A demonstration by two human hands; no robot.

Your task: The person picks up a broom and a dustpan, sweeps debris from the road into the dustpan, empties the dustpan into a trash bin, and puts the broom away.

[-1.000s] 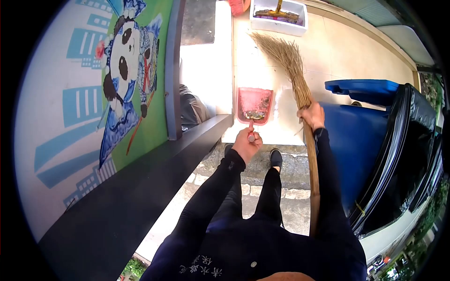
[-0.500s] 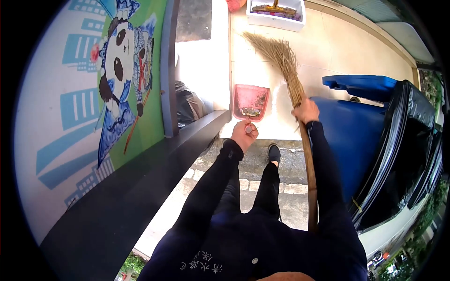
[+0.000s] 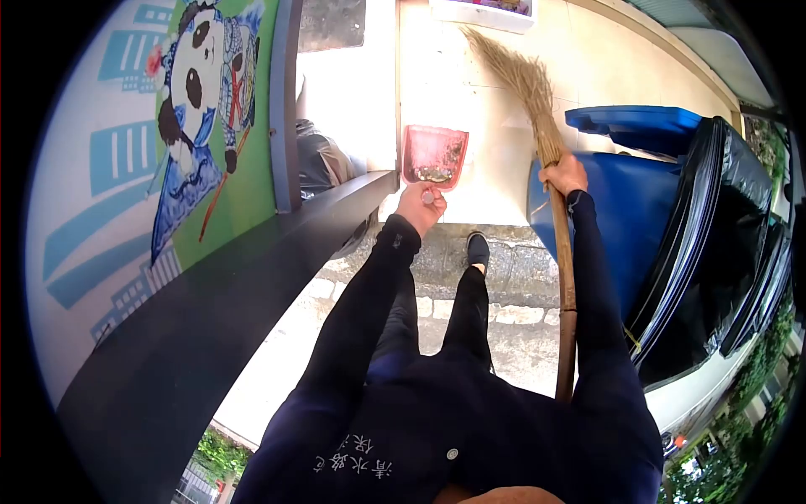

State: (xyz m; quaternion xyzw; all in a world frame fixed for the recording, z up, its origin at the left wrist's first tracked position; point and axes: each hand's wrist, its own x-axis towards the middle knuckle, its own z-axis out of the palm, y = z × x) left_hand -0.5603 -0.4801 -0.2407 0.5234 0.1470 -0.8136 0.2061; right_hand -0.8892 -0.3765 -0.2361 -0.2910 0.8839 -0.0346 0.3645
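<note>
My left hand (image 3: 421, 207) is wrapped round the handle end of a red dustpan (image 3: 435, 154), which has some debris near its handle side. My right hand (image 3: 564, 175) grips a long straw broom (image 3: 529, 82) where the bristles meet the wooden handle. The bristles point up and to the left, beyond the dustpan, and the handle runs down beside my right arm.
A blue bin (image 3: 617, 202) lined with a black bag (image 3: 714, 277) stands at the right. A dark beam (image 3: 227, 302) and a panda mural (image 3: 201, 109) fill the left. Stone steps (image 3: 520, 265) lie below; a white box (image 3: 483, 15) is at the top.
The surroundings have shifted up and left in view. The broom's bristles have moved rightward relative to the dustpan. Both hands keep their holds.
</note>
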